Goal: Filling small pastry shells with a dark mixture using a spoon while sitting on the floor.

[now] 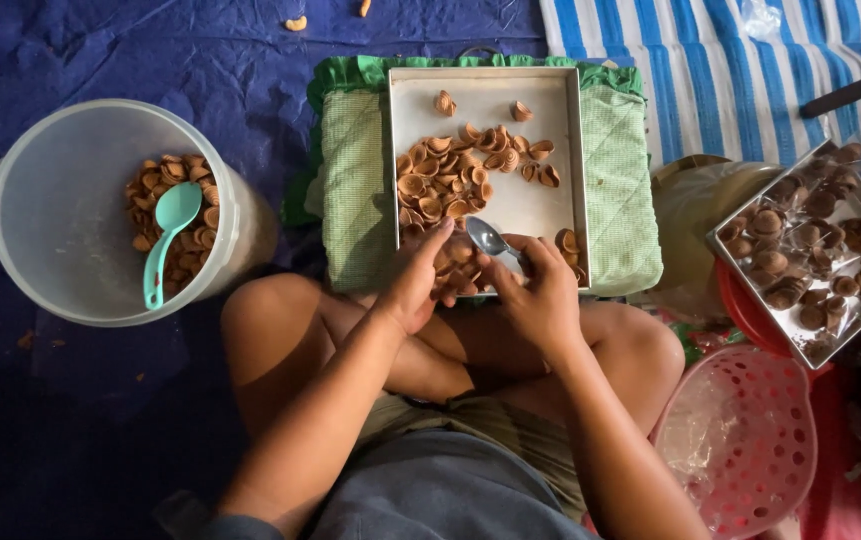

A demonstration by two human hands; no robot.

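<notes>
Metal spoon in right grip, left grip closed on shells, tray, bucket alongside.

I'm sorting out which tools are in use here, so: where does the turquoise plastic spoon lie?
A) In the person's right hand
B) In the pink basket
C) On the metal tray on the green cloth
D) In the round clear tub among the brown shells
D: the turquoise spoon rests inside the clear tub on the brown shells, while the right hand holds a metal spoon.
</notes>
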